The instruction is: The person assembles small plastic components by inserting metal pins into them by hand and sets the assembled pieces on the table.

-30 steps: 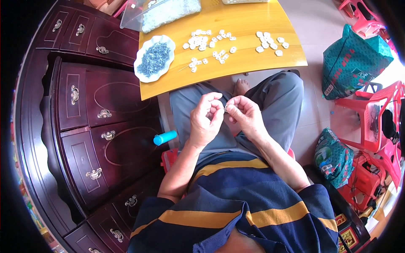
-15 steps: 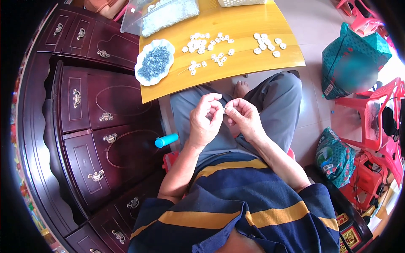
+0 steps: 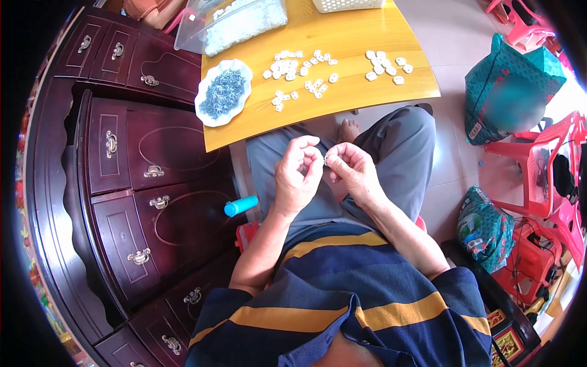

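Observation:
Over my lap, my left hand (image 3: 298, 174) and my right hand (image 3: 351, 171) meet fingertip to fingertip. Between them sits a small white piece (image 3: 326, 160), pinched by my right thumb and forefinger; my left thumb and fingers close in on its other side. Fingers cover most of it, so its shape is unclear. On the yellow table (image 3: 361, 92) lie several groups of small white plastic pieces (image 3: 285, 65), with more white pieces (image 3: 380, 62) to the right. A scalloped white dish (image 3: 200, 98) holds many small dark blue-grey pieces (image 3: 223, 93).
A clear plastic bin (image 3: 244, 33) of whitish pieces and a white basket (image 3: 348, 5) stand at the table's far side. Dark wooden drawers (image 3: 177, 140) line the left, near a turquoise cylinder (image 3: 241, 205). Teal bags (image 3: 507, 92) and red plastic chairs (image 3: 532, 171) are at right. Another person's arm (image 3: 160, 13) shows far left.
Both hands keep almost the same pose around the small white piece. The table and the things on it sit very slightly differently in the picture.

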